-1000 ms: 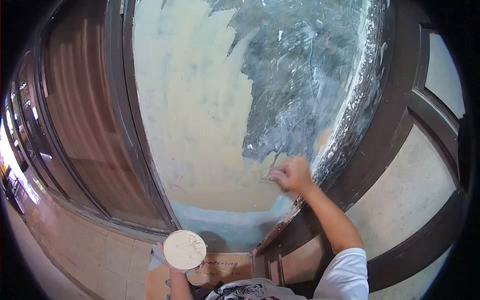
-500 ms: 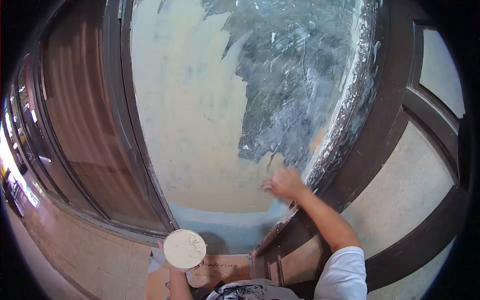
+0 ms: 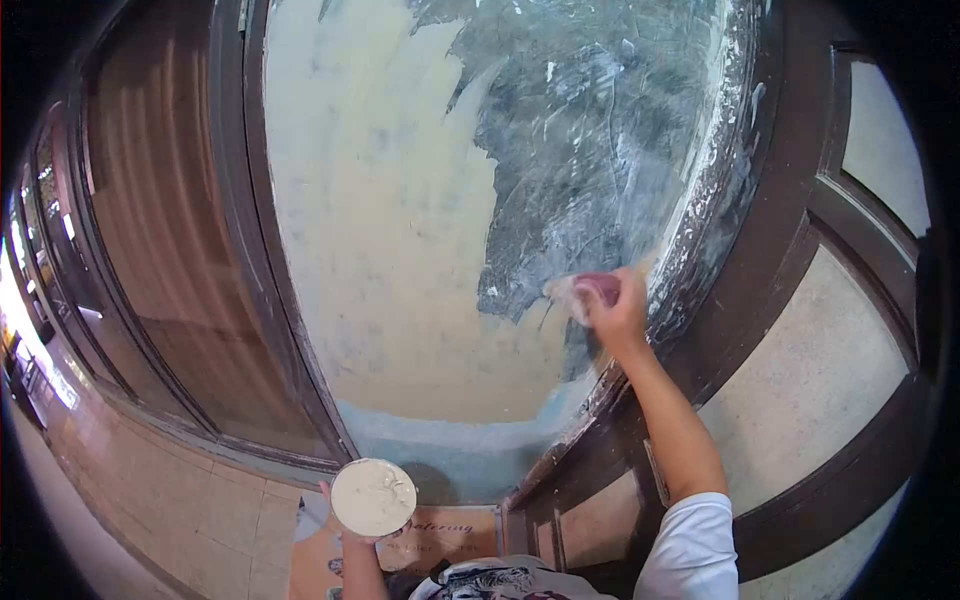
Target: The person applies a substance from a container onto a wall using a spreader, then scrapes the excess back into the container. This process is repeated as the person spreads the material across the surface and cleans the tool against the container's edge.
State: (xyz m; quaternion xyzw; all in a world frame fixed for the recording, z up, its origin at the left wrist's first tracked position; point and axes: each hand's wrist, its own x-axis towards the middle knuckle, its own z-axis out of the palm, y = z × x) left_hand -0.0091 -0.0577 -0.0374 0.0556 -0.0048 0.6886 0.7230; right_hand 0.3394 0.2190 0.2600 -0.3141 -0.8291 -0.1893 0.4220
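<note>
My left hand [image 3: 356, 540] holds a round tub of cream-coloured putty [image 3: 373, 498] low in front of me; most of its fingers are hidden beneath. My right hand [image 3: 624, 315] grips a dark red applicator [image 3: 598, 287], its edge blurred and pressed close to the wall panel [image 3: 390, 230]. Smooth cream putty covers the left and lower parts of that panel. Across its upper right, a rough grey-blue patch [image 3: 560, 180] shows, with thin whitish smears near my right hand. A light blue strip runs along the bottom.
Dark wooden frames [image 3: 255, 230] border the panel, the right one [image 3: 690, 240] spattered white. Left of it stands a glazed section with a brown curtain [image 3: 160, 200]. A printed cardboard sheet [image 3: 450, 520] lies on the tiled floor [image 3: 190, 490]. Pale door panels [image 3: 820, 370] stand at right.
My right hand has moved up and slightly right from the panel's lower right, bringing the red applicator into sight. The tub in my left hand has barely shifted.
</note>
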